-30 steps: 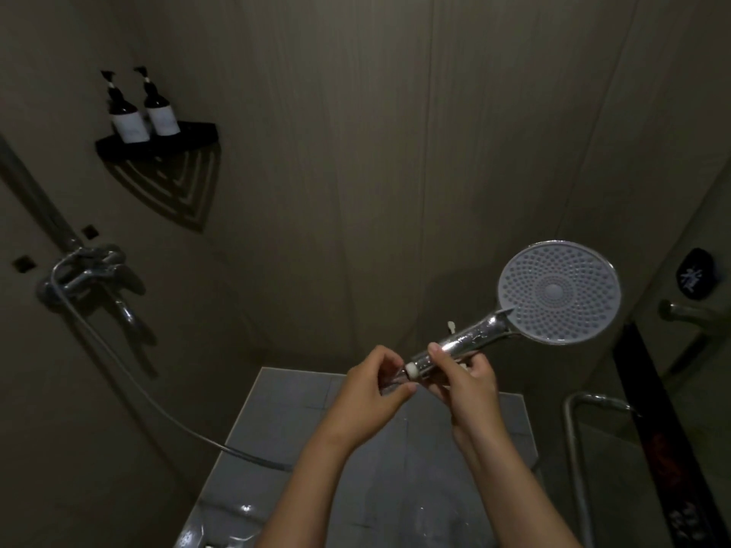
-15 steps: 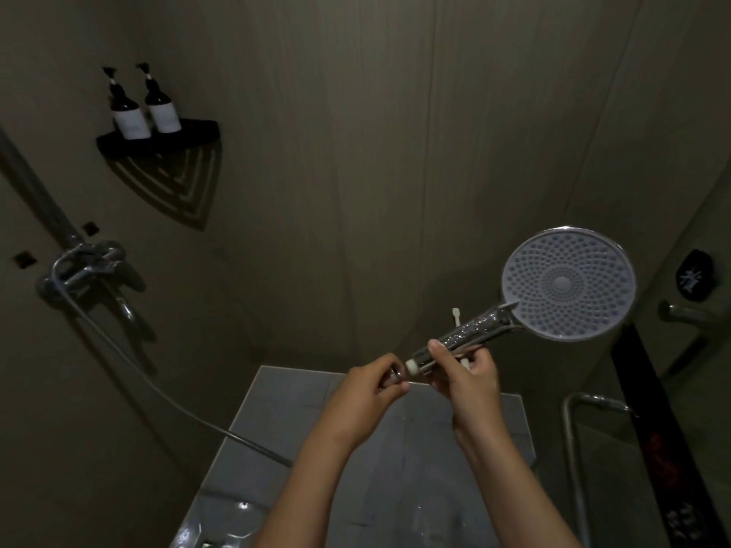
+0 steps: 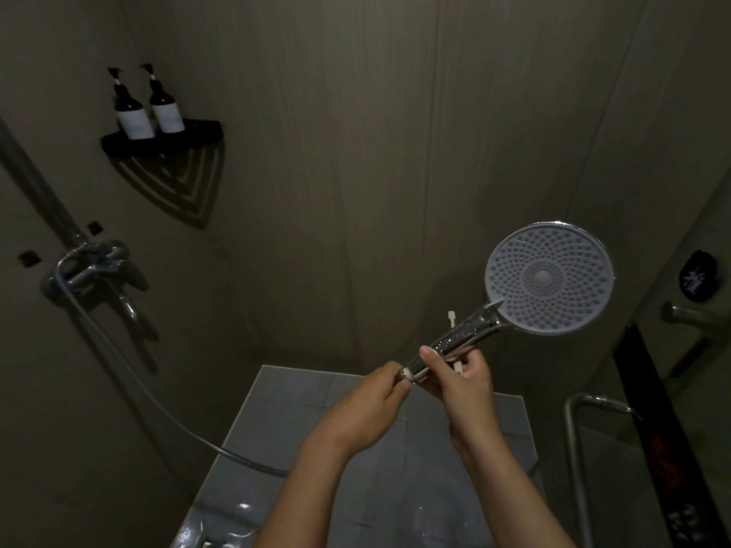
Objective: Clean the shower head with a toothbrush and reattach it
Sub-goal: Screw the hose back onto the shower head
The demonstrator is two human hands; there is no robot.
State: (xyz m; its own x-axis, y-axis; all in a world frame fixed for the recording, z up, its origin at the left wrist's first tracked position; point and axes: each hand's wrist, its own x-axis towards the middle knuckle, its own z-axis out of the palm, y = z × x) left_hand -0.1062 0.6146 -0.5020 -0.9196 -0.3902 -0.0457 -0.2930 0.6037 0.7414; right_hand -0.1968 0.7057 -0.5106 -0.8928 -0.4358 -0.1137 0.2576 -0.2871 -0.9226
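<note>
The shower head (image 3: 550, 276), a round grey nozzle face on a chrome handle, is held up at centre right with its face toward me. My right hand (image 3: 463, 383) grips the handle low down, together with a white toothbrush (image 3: 452, 317) that pokes out behind the handle. My left hand (image 3: 366, 409) pinches at the handle's bottom end, where a white fitting shows. The hose (image 3: 130, 373) runs from the wall faucet down and passes behind my left forearm; its end is hidden by my fingers.
A chrome faucet (image 3: 93, 267) and riser pipe sit on the left wall. A black corner shelf (image 3: 197, 132) carries two pump bottles (image 3: 148, 108). Below is a grey tiled floor (image 3: 285, 421). A chrome rail (image 3: 573, 437) and a dark glass door edge stand at right.
The shower head has risen slightly and its face has turned more toward me. My left fingers have stayed pinched at the handle's end, and both hands have kept their place.
</note>
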